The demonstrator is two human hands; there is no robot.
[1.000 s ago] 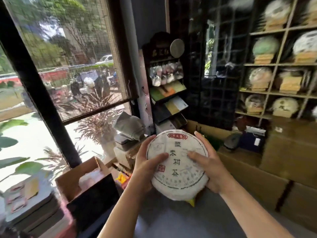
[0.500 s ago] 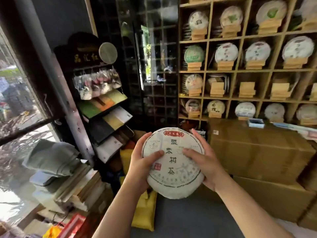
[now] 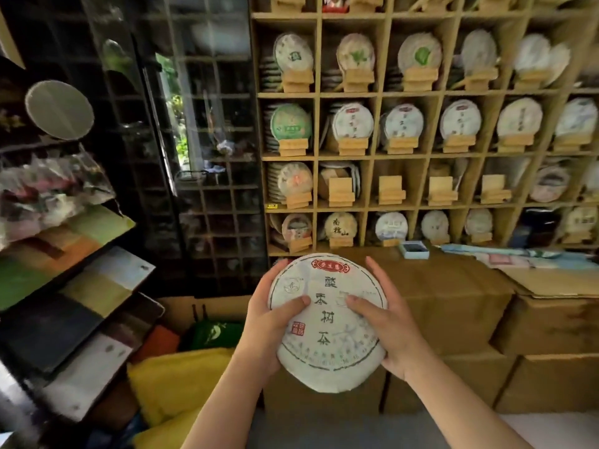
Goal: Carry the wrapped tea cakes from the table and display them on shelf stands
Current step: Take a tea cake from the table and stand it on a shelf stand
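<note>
In front of the wooden shelf (image 3: 372, 95), I hold the wrapped tea cake (image 3: 327, 322) face up: my left hand (image 3: 265, 322) and right hand (image 3: 385, 322) grip its rims, thumbs on top. Above the cardboard boxes (image 3: 453, 293), bare stands (image 3: 391, 189) wait.

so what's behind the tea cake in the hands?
Brown cardboard boxes stacked below the wooden shelf grid show around the round white paper-wrapped tea cake. The fingers behind it, and its back face, are hidden.

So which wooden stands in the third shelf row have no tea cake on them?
Three: the empty stand in the third cubby from the left, and the two right of it. Stands elsewhere carry wrapped cakes.
</note>
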